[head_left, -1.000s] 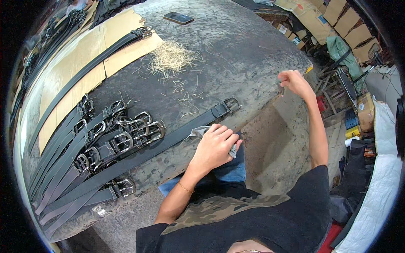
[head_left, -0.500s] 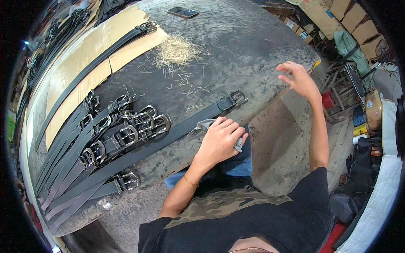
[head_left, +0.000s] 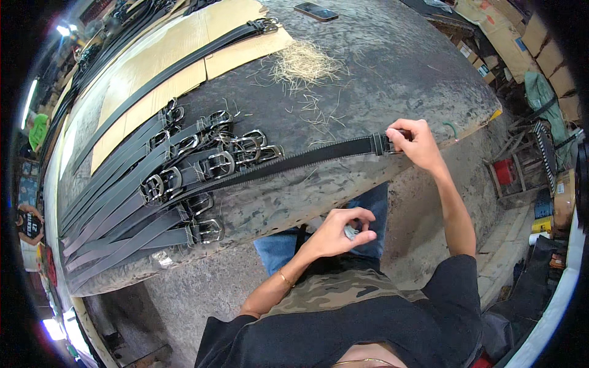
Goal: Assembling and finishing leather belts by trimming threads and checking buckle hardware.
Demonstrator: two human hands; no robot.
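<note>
Right hand: the right hand [head_left: 416,142] is clenched in a grip on the buckle end of a long black leather belt [head_left: 294,161], near the front edge of the surface; the fingers cover most of the buckle, so its shape is hard to make out.
Left hand: the left hand [head_left: 341,232] is held below the surface edge, over the lap, fingers curled in a grip around a small grey object [head_left: 351,232]; what that object is cannot be told, since the fingers hide most of it.
Held belt: lies flat across the mottled grey stone-like surface [head_left: 392,73], running leftward from the right hand to the pile of straps, where its far end is lost.
Belt pile: a heap of black leather belts with silver metal buckles [head_left: 184,165] lies on the left part of the surface, overlapping so that the count cannot be told; their tails run off toward the dark picture rim.
Cardboard: flat tan cardboard sheets [head_left: 184,55] lie at the far left, with another black belt [head_left: 178,67] stretched across them.
Straw: a tuft of pale dry straw-like fibres [head_left: 304,61] lies at the far middle.
Phone: a dark flat phone [head_left: 315,11] lies at the far edge.
Cut off: the picture rim is dark and bent.
</note>
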